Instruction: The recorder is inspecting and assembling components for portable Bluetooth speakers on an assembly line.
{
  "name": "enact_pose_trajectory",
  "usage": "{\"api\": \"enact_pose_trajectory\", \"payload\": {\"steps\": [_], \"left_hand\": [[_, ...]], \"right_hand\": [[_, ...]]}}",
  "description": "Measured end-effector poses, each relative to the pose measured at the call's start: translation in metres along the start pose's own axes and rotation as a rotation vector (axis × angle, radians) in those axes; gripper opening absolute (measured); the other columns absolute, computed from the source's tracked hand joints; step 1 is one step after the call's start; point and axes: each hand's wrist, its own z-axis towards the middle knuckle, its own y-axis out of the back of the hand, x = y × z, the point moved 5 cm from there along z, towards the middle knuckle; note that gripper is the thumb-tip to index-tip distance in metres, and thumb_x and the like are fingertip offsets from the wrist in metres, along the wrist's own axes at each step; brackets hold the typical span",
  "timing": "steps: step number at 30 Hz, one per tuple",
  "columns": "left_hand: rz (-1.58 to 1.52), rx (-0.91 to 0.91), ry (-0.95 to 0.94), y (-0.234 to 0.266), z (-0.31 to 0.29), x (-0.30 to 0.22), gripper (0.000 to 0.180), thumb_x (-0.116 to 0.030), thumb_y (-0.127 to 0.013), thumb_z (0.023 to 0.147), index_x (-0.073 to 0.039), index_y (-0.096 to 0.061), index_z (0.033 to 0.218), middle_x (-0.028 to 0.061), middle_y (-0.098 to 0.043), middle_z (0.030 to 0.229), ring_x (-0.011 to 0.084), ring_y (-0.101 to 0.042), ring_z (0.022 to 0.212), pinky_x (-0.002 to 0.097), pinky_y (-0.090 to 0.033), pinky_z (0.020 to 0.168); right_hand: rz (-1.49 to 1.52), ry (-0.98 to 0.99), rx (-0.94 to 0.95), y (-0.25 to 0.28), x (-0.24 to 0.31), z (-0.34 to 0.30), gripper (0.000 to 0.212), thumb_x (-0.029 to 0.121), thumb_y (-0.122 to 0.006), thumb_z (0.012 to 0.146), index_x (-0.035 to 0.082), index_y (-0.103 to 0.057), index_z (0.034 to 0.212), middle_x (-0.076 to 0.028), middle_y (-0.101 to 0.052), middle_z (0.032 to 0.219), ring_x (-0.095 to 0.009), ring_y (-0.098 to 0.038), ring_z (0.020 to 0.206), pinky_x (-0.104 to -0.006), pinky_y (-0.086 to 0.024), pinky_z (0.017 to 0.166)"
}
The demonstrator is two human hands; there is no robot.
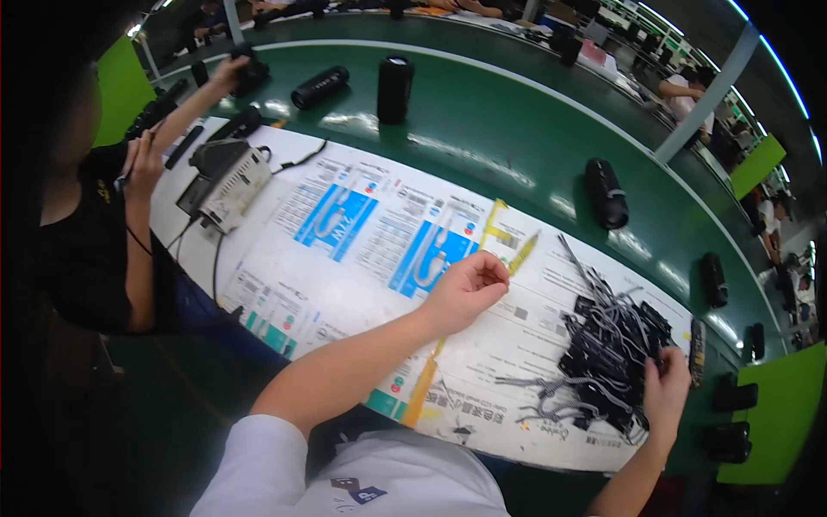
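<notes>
My left hand [468,294] hovers over the white printed table covering [508,370], its fingers curled toward the thumb. I see nothing between those fingers. On the right lies a tangled pile of black straps with grey-and-black braided cords [607,362]. My right hand [667,388] is at the pile's right edge, fingers bent and closed around part of a strap; the fingertips partly hide what they grip. Several loose cords trail out from the pile toward the left and the far side.
Black cylindrical speakers [394,90] stand and lie along the green conveyor [482,146] beyond the table. A beige box-shaped device [234,187] with cables sits at the left. Beside it, a co-worker's hand [231,73] reaches to another speaker. Yellow tape [422,392] crosses the covering.
</notes>
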Motion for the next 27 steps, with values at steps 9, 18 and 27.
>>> {"api": "enact_pose_trajectory", "payload": {"steps": [9, 18, 27], "left_hand": [[0.544, -0.457, -0.247, 0.091, 0.070, -0.074, 0.022, -0.006, -0.061, 0.080, -0.004, -0.053, 0.100, 0.0048, -0.057, 0.093, 0.0131, -0.054, 0.089, 0.0247, -0.044, 0.079], [1.535, -0.749, -0.557, 0.194, 0.203, -0.164, 0.084, -0.028, -0.070, 0.067, 0.001, -0.029, 0.134, 0.0242, -0.036, 0.133, 0.0380, -0.035, 0.124, 0.0419, -0.030, 0.104], [1.859, -0.345, -0.116, 0.172, 0.231, -0.177, 0.072, -0.041, -0.068, 0.069, -0.005, -0.046, 0.127, 0.0223, -0.050, 0.115, 0.0354, -0.055, 0.103, 0.0376, -0.046, 0.088]], "right_hand": [[1.032, 0.140, -0.453, -0.011, -0.020, -0.003, 0.029, 0.007, -0.041, 0.092, 0.002, -0.039, 0.120, -0.006, -0.048, 0.088, -0.010, -0.043, 0.064, -0.0222, -0.038, 0.054], [1.176, 0.203, -0.575, -0.008, -0.001, 0.005, 0.053, 0.027, -0.052, 0.089, 0.004, -0.034, 0.133, -0.011, -0.050, 0.097, -0.020, -0.049, 0.076, -0.0301, -0.043, 0.062], [0.780, 0.475, -0.548, -0.003, -0.008, 0.000, 0.049, 0.030, -0.054, 0.091, 0.005, -0.036, 0.129, -0.019, -0.055, 0.113, -0.039, -0.053, 0.105, -0.0499, -0.041, 0.092]]}}
